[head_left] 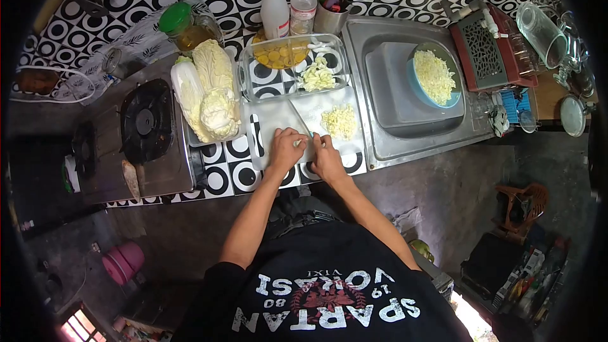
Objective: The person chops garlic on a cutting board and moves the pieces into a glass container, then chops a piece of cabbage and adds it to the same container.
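My right hand (327, 159) is closed around the handle of a knife (299, 116), whose blade points away from me over the white cutting board (273, 128). Beside it, my left hand (287, 150) has its fingers curled together on the board at a small pale vegetable piece (297, 143), mostly covered by the fingers. A pile of finely chopped pale vegetable (339, 121) lies on the board to the right of the blade. Just behind the board, a clear glass dish (253, 96) holds larger cut pieces (318, 76).
Napa cabbages and a cauliflower-like head fill a tray (238, 128) at left, next to the gas stove (104, 145). A blue bowl (415, 85) of chopped vegetable stands in the sink (380, 142). Bottles (275, 12) and a metal utensil cup (329, 20) stand behind.
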Motion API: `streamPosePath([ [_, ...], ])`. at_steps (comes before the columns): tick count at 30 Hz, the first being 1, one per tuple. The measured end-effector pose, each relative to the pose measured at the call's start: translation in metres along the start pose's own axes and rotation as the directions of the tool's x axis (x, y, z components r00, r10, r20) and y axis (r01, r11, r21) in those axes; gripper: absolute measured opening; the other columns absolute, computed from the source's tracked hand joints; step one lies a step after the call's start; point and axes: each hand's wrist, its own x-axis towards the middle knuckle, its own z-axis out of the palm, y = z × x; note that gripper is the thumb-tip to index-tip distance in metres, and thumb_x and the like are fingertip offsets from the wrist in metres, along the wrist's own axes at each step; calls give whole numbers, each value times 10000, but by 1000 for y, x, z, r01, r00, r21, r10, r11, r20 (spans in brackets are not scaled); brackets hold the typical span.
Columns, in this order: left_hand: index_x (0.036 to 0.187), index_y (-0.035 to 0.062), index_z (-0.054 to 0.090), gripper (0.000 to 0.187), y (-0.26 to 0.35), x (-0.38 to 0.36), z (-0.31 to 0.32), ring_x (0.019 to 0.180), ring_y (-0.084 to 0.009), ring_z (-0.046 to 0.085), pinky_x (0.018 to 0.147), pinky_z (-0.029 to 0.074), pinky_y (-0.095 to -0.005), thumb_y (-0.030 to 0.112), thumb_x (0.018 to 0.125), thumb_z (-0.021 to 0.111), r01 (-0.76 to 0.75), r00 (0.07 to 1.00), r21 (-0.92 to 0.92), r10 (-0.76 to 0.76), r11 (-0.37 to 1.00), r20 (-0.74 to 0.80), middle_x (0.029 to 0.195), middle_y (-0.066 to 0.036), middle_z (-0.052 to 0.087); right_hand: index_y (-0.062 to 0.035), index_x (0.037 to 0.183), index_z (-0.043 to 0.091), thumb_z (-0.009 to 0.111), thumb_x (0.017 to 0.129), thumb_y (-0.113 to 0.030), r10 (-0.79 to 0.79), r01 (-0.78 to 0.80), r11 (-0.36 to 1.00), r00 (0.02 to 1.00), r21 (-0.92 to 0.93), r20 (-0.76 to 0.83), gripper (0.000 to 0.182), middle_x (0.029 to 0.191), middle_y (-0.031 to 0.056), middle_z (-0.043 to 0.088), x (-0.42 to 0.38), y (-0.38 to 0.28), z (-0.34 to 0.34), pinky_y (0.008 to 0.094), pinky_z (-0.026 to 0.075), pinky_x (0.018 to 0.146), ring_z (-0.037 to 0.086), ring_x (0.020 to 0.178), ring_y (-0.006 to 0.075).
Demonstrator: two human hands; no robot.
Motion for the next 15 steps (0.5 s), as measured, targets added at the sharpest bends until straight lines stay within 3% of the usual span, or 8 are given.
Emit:
streamPosePath([
  [10, 786, 89, 712, 172, -4, -4, 4, 801, -261, 524, 725, 439, -359, 143, 630, 760, 66, 991, -4, -66, 998, -115, 780, -67, 590, 7, 1277, 351, 632, 650, 21, 0, 0, 1000, 999, -2, -37, 687, 1078, 246, 452, -27, 3, 12, 487, 496, 695, 576, 797, 452],
  [15, 766, 99, 719, 129, -5, -6, 3, 799, -260, 521, 715, 438, -350, 126, 643, 743, 40, 996, -9, -40, 999, -78, 768, -66, 571, 4, 1276, 354, 623, 657, 24, -17, 17, 1000, 998, 0, -67, 675, 1083, 236, 455, -12, 2, 16, 488, 495, 696, 580, 780, 450],
])
